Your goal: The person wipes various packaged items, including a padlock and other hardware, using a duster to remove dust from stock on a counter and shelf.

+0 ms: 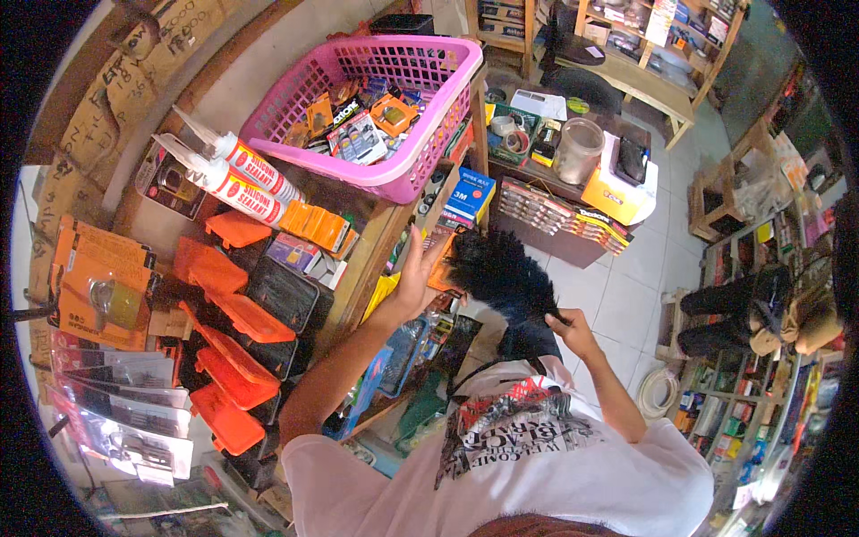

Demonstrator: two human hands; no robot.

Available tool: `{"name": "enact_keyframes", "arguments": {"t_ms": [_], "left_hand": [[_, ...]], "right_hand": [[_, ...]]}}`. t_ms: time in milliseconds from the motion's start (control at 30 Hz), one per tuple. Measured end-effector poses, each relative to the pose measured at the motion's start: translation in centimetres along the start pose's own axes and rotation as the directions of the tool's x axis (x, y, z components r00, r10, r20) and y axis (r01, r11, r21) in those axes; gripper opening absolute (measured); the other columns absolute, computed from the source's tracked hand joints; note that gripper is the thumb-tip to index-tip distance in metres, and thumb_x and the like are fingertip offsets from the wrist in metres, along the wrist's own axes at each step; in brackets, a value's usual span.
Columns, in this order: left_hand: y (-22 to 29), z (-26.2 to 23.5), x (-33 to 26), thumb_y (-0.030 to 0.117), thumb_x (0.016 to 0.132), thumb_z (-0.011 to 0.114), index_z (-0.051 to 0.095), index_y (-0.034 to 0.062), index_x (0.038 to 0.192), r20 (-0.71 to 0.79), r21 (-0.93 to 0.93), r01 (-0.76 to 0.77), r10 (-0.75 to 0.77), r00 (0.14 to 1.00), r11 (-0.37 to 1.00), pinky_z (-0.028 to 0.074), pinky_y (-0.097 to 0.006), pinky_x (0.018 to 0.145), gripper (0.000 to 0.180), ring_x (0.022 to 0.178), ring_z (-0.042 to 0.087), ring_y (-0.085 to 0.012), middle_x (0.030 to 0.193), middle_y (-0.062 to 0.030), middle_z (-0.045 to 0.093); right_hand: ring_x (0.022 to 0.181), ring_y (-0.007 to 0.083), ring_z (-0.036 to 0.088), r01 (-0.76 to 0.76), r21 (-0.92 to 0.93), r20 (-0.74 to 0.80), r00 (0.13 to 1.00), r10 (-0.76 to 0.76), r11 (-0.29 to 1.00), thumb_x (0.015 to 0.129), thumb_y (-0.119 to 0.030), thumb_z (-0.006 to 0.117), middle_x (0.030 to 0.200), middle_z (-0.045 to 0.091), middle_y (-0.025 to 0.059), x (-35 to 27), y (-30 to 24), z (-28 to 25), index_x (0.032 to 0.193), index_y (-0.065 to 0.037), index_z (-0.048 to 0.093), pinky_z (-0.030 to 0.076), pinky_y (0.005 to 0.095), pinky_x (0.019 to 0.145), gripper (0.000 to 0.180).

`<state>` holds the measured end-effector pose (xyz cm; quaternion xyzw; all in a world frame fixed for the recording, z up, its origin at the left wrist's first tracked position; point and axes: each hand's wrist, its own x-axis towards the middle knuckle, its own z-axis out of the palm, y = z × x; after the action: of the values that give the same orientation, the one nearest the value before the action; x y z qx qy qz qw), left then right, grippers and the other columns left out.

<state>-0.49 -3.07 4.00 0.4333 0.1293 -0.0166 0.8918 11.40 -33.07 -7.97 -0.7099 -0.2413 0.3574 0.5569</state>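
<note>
Standing by the shelf (358,259), wooden, crowded w/ hardware stock, running from upper right down to lower left past the person. On top of it a pink basket (394,89) is sitting, full of small carded packs. Left of that, two sealant tubes (237,174) are lying w/ nozzles pointing up-left, and below them orange-lidded cases (233,313) are stacking down the shelf face.

The duster (497,268), black & feathery, is hanging in the gap between shelf edge and tiled floor (626,277). Its long axis is running from the fluffy head at upper left, just beside the shelf front, down-right to the handle end.

Right hand (573,327) is clenching round that handle end, fingers closed on the duster, so the head is lying up & to the left of it, toward the shelf.

Left hand (416,273) is resting open, fingers spread & pointing up, against the goods at the shelf edge; grasping nothing I can make out. It's the nearer hand to the shelf, and the duster head is just beside it on its right, prob. touching or nearly so; can't tell which.
</note>
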Motion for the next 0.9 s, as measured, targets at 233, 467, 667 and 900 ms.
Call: {"name": "enact_keyframes", "arguments": {"t_ms": [233,467,667,900], "left_hand": [[0.4,0.1,0.2,0.076,0.087,0.012,0.04,0.0099,0.138,-0.027,-0.033,0.023,-0.024,0.999,0.999,0.054,-0.043,0.063,0.087,0.089,0.062,-0.0285,0.112,-0.0136,0.06],[0.6,-0.4,0.2,0.074,0.089,0.014,0.035,0.0102,0.141,0.019,-0.055,0.004,-0.003,1.0,0.998,0.054,-0.047,0.063,0.085,0.092,0.063,-0.0301,0.121,-0.0139,0.056],[0.3,0.1,0.0,0.075,0.088,0.016,0.036,0.0054,0.141,-0.05,-0.051,-0.044,0.042,0.998,0.998,0.049,-0.048,0.086,0.09,0.111,0.056,-0.0313,0.13,-0.0159,0.052],[1.3,0.3,-0.5,0.077,0.086,0.018,0.038,0.0063,0.139,0.055,-0.114,-0.055,0.062,0.997,0.992,0.053,-0.048,0.076,0.09,0.098,0.061,-0.0339,0.122,-0.017,0.056]], "right_hand": [[0.058,0.0043,0.036,0.004,0.079,-0.021,1.0,-0.003,0.997,0.093,-0.025,0.061,0.062,0.045,-0.0076,-0.3,1.6,1.7,0.068,-0.003,0.056,0.029,0.0247,0.051,0.033],[0.056,0.0043,0.036,-0.032,0.119,-0.031,0.999,0.036,0.992,0.094,-0.027,0.06,0.06,0.043,-0.008,-1.0,-0.9,2.3,0.063,-0.006,0.052,0.028,0.0239,0.05,0.038],[0.056,0.0054,0.036,-0.032,0.04,-0.048,0.998,0.034,0.999,0.093,-0.029,0.06,0.059,0.044,-0.0066,-1.5,1.9,1.8,0.063,-0.004,0.052,0.029,0.0256,0.049,0.04],[0.055,0.0059,0.038,-0.047,0.137,-0.042,0.998,0.053,0.989,0.093,-0.03,0.061,0.059,0.045,-0.0057,-2.0,0.8,1.8,0.065,-0.003,0.053,0.029,0.0259,0.049,0.04]]}}
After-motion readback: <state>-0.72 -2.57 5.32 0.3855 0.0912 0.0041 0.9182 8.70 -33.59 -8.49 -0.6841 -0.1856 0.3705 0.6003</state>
